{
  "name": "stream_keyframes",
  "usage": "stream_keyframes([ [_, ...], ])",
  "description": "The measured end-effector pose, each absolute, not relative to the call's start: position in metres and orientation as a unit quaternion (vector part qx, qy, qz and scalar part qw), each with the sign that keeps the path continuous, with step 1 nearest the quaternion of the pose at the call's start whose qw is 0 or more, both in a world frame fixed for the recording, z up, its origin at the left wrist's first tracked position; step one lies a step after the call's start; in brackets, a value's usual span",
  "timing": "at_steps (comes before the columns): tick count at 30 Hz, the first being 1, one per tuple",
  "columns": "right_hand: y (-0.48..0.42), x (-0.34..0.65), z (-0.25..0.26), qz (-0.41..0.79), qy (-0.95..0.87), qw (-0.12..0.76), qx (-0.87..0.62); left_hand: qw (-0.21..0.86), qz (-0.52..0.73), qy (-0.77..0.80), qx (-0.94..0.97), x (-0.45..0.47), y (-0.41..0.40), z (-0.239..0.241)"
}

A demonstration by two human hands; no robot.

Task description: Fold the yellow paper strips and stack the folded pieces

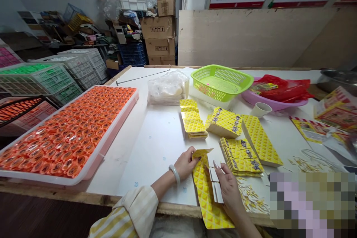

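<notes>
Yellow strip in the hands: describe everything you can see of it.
The yellow strip is long, printed with rows of darker-yellow motifs, and looks like thin card. It slants from its upper end, gripped by the left hand, down past the wooden edge of the table. Its top appears bent over. The right hand holds white pieces over its right side, partly hiding it; whether they touch or join it cannot be told.

Yellow strip [204,189] in left hand [185,164], white cards [217,192] in right hand [230,186]
</notes>
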State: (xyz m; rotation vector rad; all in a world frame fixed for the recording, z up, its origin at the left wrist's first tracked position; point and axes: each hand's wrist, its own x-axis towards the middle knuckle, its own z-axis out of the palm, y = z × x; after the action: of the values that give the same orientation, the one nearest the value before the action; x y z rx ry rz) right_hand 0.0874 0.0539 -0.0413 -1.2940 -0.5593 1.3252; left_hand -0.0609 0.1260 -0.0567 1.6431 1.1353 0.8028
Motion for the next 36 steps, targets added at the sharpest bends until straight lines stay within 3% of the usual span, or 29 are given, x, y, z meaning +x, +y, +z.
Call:
stream_keyframes([
  [14, 0.041, 0.093, -0.039, 0.588, -0.189, 0.599, -0.509, 0.440, 0.394, 0.486, 0.644, -0.062, 0.127, -0.052],
  [25, 0.043, 0.090, -0.044, 0.578, -0.266, 0.581, -0.507, 0.590, 0.345, 0.400, 0.611, -0.057, 0.130, -0.065],
  [36, 0.044, 0.089, -0.045, 0.574, -0.290, 0.577, -0.504, 0.511, 0.321, 0.404, 0.688, -0.058, 0.129, -0.057],
])
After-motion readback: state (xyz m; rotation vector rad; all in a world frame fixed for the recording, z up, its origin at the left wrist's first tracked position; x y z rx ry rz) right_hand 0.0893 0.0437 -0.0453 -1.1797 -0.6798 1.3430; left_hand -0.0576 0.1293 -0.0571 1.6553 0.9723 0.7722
